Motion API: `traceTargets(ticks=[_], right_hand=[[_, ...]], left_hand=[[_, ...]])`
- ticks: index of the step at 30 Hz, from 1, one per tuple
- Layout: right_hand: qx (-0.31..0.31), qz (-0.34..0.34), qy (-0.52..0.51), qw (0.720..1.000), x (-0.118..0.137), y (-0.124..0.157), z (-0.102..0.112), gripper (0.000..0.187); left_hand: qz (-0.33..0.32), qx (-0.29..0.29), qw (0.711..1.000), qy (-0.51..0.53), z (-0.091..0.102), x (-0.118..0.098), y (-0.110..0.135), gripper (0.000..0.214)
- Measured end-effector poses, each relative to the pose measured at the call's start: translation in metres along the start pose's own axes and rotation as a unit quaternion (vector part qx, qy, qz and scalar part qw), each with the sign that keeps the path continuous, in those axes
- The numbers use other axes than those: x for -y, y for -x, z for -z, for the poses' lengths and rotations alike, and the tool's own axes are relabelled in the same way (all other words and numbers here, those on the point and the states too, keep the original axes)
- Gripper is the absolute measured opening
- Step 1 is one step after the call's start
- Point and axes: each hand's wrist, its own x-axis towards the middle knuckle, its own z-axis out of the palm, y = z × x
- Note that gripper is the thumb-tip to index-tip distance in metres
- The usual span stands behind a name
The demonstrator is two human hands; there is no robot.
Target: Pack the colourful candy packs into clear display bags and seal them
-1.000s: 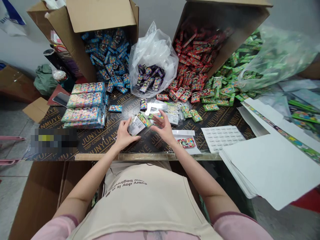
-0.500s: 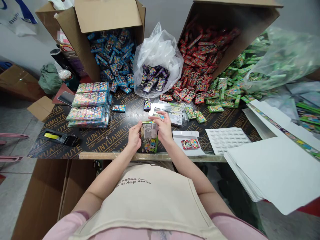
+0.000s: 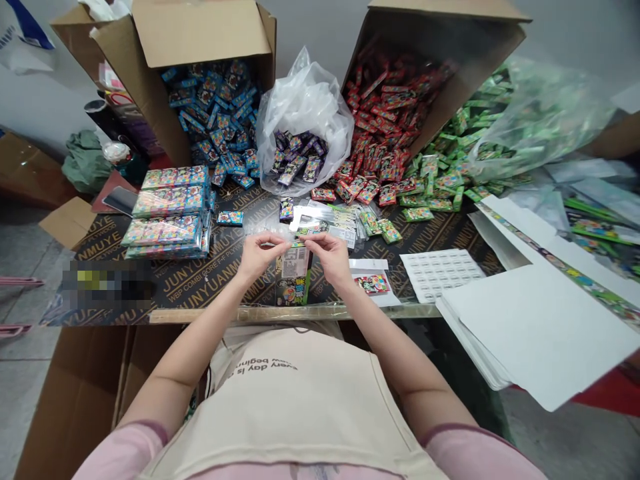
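Note:
A printed box [image 3: 293,277], dark with a green side and a pale panel of small print, stands upright at the table's front edge. My left hand [image 3: 261,257] pinches its top edge at the left corner, thumb and forefinger pressed together. On the opposite corner my right hand [image 3: 331,257] makes a similar pinch. Just behind the hands lie several clear-wrapped flat packs [image 3: 327,220]. A small purple packet [image 3: 287,209] and a blue packet [image 3: 231,218] rest left of these. To the right, a red packet [image 3: 373,284] lies on a white sheet.
Cartons hold blue packets [image 3: 220,107] and red packets [image 3: 395,113]; between them sits a clear bag [image 3: 305,107] of purple ones. Green packets [image 3: 440,180] spill at the right. Wrapped sets [image 3: 167,213] are stacked left. A label sheet [image 3: 440,275] and white card [image 3: 540,333] lie right.
My left hand has gone from the box's side up to its top edge. The fingers of my right hand, stretched out before, have closed into a pinch. The camera view has shifted slightly.

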Motion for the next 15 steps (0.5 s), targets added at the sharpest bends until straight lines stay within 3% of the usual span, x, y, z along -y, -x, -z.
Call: traceTargets(ticks=[3, 8, 11, 15], right_hand=[[-0.011, 0.035, 0.049, 0.998, 0.002, 0.004, 0.002, 0.016], [0.012, 0.027, 0.058, 0.998, 0.005, -0.003, 0.003, 0.015], [0.037, 0.032, 0.071, 0.996, 0.008, -0.006, 0.005, 0.018], [0.059, 0.058, 0.119, 0.989, 0.008, 0.000, 0.008, 0.021]], left_hand=[[0.004, 0.040, 0.997, -0.059, 0.007, -0.004, -0.008, 0.019], [0.045, 0.079, 0.995, -0.050, 0.009, -0.003, -0.021, 0.019], [-0.002, 0.094, 0.990, -0.104, 0.008, -0.006, -0.018, 0.013], [-0.128, 0.114, 0.961, -0.215, 0.009, -0.013, -0.007, 0.012]])
